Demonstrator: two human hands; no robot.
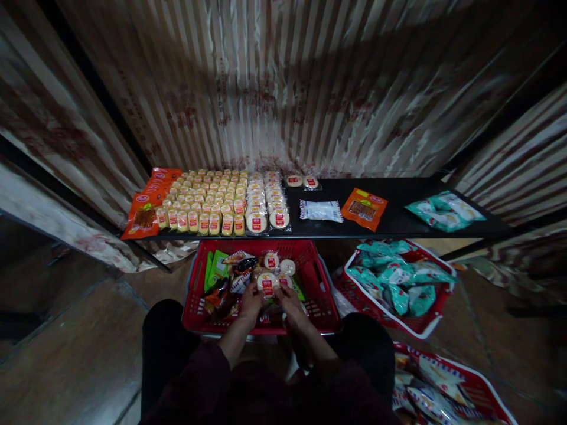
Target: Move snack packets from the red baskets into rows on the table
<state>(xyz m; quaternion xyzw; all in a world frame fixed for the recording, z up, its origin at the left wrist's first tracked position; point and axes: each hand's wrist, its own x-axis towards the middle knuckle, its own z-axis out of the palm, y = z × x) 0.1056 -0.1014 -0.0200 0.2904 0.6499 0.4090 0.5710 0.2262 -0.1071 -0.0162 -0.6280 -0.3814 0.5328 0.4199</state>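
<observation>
While left grip (pixel 251 301) and right grip (pixel 289 301) pinch its edges, round pale snack (pixel 267 285), clear wrapper (pixel 267 273), red label (pixel 267 284)

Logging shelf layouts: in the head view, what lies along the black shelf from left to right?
Overlapping orange packets, small yellow wrapped snacks, round wrapped snacks, white-and-blue packet, lone orange packet, teal packet.

- A striped curtain (pixel 266 88) is hanging in folds at the back.
- A black pole (pixel 98 88) is slanting down at upper left.
- Teal packets (pixel 398 274) are lying heaped in a white-rimmed basket (pixel 376 310) at right.
- At lower right, a red basket (pixel 482 383) is holding packets with striped ends (pixel 432 404).
- Brown floor tiles (pixel 88 348) are showing around them.
</observation>
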